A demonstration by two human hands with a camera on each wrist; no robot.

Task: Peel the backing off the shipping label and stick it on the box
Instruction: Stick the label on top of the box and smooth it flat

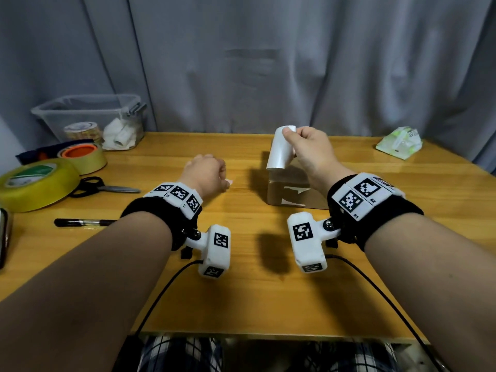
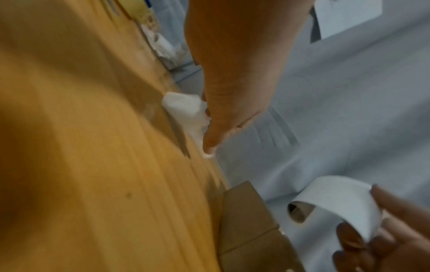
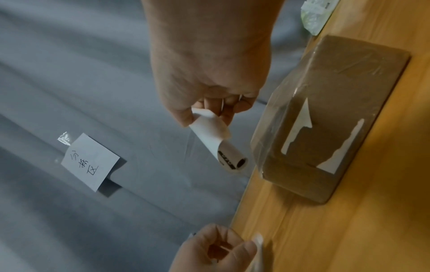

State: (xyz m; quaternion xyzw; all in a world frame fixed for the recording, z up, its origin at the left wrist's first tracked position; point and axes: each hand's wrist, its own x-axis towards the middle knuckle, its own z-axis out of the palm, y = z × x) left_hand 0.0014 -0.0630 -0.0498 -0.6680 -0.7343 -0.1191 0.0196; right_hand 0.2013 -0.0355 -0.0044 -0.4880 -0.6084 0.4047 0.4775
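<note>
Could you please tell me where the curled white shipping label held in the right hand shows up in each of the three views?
Head: curled white shipping label right of centre, pinched by the right hand above the brown cardboard box.
Left wrist: lower right, beyond the box.
Right wrist: centre, left of the box.
Shared landmark: the box.

The white paper note (image 3: 89, 162) taped to the grey curtain, at the left of the right-wrist view, bears handwritten black characters — too slanted to read surely. The right wristband's white marker block (image 1: 359, 196) shows "R1" and "R2". The curled white label (image 3: 216, 141) carries black print — illegible.
</note>
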